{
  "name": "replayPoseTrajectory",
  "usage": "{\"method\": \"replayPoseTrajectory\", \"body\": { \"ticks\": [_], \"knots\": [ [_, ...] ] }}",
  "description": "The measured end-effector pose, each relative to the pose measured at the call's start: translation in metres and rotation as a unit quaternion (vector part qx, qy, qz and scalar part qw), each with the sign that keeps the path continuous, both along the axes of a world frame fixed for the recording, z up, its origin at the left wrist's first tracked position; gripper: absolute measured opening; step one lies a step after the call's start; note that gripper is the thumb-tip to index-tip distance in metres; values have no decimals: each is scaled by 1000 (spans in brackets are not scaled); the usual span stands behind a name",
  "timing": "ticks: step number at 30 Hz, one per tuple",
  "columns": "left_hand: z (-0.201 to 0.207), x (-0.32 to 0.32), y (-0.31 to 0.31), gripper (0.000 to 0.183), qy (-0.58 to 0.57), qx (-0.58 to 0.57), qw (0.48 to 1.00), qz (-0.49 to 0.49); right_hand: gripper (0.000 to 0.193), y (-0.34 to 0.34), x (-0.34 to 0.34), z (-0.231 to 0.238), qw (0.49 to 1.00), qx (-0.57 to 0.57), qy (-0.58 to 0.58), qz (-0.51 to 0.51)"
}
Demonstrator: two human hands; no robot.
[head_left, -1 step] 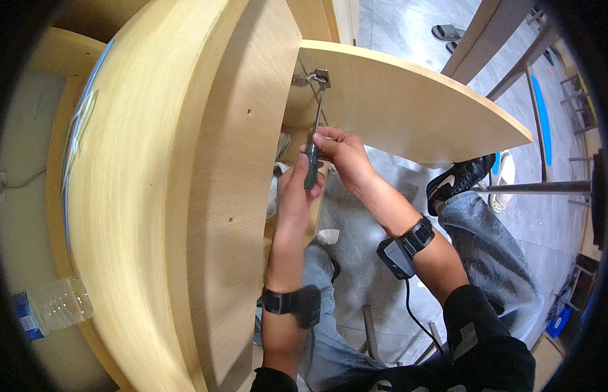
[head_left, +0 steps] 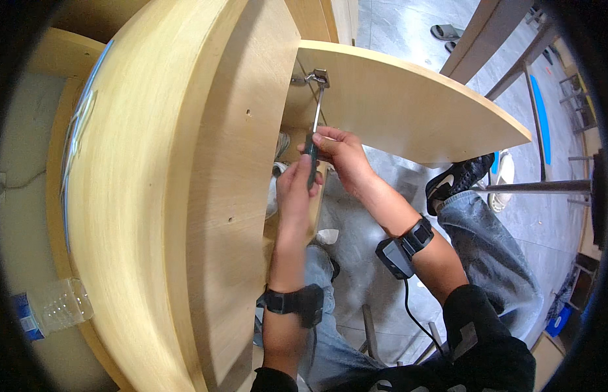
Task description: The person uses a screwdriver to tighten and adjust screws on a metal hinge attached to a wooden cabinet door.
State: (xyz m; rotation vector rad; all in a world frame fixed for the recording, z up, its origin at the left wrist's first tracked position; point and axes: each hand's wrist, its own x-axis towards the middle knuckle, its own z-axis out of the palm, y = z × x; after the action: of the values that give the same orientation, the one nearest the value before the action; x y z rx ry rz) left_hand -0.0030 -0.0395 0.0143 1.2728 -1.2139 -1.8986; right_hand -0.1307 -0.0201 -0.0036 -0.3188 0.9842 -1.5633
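Note:
A screwdriver (head_left: 312, 157) with a dark green handle and thin metal shaft points away from me. Its tip meets the metal hinge (head_left: 320, 78) at the inner edge of the open wooden door (head_left: 415, 104). My left hand (head_left: 295, 189) is closed around the lower end of the handle. The fingers of my right hand (head_left: 340, 150) pinch the handle's upper end, close to the shaft. Whether the tip sits in a screw is too small to see.
The cabinet's wooden side panel (head_left: 242, 157) stands just left of my hands. A plastic bottle (head_left: 55, 307) lies at the far left. Shoes are inside the cabinet below the hinge. To the right are a metal table leg (head_left: 539, 188) and slippers (head_left: 446, 32).
My left hand has shifted slightly on the screwdriver's handle, its fingers now higher and covering more of the end. The right hand, door and hinge look the same.

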Motion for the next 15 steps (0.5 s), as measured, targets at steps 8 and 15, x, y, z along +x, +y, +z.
{"method": "replayPoseTrajectory", "body": {
  "ticks": [8,15],
  "knots": [
    [-18,-18,1,23,-219,-436,862,135,28,4,18,-7,999,20,27,-6],
    [-26,-9,-3,28,-141,-374,909,120,23,37,5,14,994,54,91,15]
  ]
}}
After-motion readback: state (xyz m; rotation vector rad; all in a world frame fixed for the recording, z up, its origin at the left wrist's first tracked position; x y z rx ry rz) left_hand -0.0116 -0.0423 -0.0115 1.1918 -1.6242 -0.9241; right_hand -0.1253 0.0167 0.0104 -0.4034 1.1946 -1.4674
